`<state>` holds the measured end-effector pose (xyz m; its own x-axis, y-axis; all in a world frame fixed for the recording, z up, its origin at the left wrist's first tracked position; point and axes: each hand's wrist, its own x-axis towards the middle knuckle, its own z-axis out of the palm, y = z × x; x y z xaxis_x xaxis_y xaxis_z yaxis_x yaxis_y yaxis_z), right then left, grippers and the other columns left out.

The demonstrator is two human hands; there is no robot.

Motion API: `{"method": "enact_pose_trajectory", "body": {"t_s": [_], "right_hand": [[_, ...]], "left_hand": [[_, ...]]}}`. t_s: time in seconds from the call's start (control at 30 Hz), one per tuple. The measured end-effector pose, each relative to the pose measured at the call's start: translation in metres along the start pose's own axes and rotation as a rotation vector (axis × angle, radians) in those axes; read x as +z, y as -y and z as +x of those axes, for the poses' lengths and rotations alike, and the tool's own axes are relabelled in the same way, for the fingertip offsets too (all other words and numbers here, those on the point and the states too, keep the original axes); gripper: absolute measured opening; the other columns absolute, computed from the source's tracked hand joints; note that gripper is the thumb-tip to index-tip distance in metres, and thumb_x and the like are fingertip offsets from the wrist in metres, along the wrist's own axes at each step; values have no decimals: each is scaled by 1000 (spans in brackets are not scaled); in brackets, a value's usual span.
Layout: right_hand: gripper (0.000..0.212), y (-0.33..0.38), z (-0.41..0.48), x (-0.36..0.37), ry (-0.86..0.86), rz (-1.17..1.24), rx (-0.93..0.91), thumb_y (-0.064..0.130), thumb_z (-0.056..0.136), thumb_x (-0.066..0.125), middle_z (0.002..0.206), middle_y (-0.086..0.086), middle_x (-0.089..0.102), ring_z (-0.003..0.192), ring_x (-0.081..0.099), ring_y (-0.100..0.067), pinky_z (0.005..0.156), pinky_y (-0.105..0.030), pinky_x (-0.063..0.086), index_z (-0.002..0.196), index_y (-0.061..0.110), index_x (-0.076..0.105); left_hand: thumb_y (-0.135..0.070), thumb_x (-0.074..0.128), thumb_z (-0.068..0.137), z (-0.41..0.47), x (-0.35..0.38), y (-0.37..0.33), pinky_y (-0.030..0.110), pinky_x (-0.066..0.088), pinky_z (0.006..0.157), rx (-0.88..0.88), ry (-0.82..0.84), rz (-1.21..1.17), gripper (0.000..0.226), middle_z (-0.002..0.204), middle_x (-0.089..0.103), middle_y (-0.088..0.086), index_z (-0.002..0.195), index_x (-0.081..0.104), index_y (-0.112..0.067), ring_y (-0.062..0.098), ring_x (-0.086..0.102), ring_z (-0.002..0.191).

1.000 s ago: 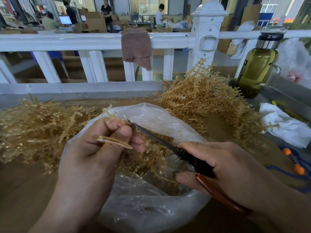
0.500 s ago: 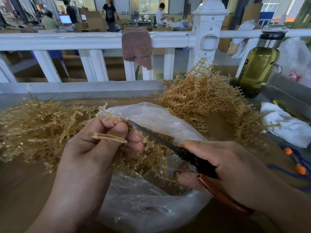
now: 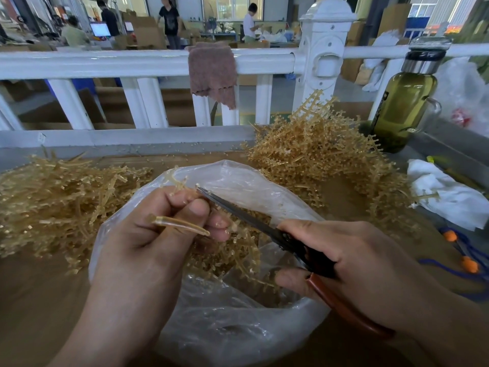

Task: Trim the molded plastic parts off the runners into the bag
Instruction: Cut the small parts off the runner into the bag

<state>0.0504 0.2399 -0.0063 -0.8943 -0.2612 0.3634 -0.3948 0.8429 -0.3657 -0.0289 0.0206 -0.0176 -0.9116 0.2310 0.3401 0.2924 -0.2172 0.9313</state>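
Your left hand point(image 3: 148, 242) pinches a runner point(image 3: 180, 225) over the open plastic bag point(image 3: 251, 189). Your right hand point(image 3: 352, 260) grips the scissors point(image 3: 254, 223), blade tips at the runner's far end. They sit just beside your left fingertips point(image 3: 185, 197), so a hurried snip could nick them. A part cut near the bag's far rim may jump onto the tabletop point(image 3: 39, 287).

Amber runners point(image 3: 317, 149), clear bag point(image 3: 238, 327)

blocked: left runner heap point(image 3: 53, 205), right runner heap point(image 3: 322, 157), bottle point(image 3: 403, 109), railing point(image 3: 119, 63) behind | free: table point(image 3: 34, 300) front-left of bag point(image 3: 238, 335)
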Motion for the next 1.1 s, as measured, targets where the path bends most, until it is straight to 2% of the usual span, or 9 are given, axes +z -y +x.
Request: {"method": "enact_pose_trajectory", "body": {"t_s": [0.17,0.23,0.43,0.53,0.67,1.1], "right_hand": [[55,1,0,-1,-11,-1,8,70,85,52,92,8,73,79,67,-8,68,-28,51,124,32,58],[56,2,0,-2,-5,1,14,71,85,51,93,8,74,80,68,-8,68,-30,51,123,31,60],[56,4,1,-3,32,8,38,72,86,48,91,9,73,78,67,-7,62,-29,53,118,29,62],[53,4,2,-4,45,-2,32,70,87,48,85,10,71,73,65,-5,60,-25,50,111,27,66],[48,5,3,-4,41,-24,38,69,88,49,75,15,65,66,60,-3,59,-23,45,108,29,66],[50,9,3,-7,59,-28,51,69,87,48,70,13,60,64,57,-4,58,-24,43,103,26,68]], "left_hand": [[-78,79,52,0,2,-2,25,55,55,-6,6,2,45,74,74,4,72,74,-38,18,73,66],[-75,81,52,0,2,-3,25,55,54,-8,6,7,42,73,74,4,72,74,-39,17,72,65],[-66,84,54,-1,3,-4,24,54,53,-12,16,-19,33,70,73,1,70,74,-39,15,72,63],[-75,80,52,-2,3,-4,24,54,53,-10,28,-28,41,71,74,2,71,74,-39,14,72,63],[-75,80,52,-2,1,-3,24,55,54,-10,17,-33,43,71,73,2,71,74,-38,16,72,64],[-73,85,46,-2,-2,1,26,56,54,-45,-17,-73,46,73,74,6,71,74,-36,20,73,65]]}}
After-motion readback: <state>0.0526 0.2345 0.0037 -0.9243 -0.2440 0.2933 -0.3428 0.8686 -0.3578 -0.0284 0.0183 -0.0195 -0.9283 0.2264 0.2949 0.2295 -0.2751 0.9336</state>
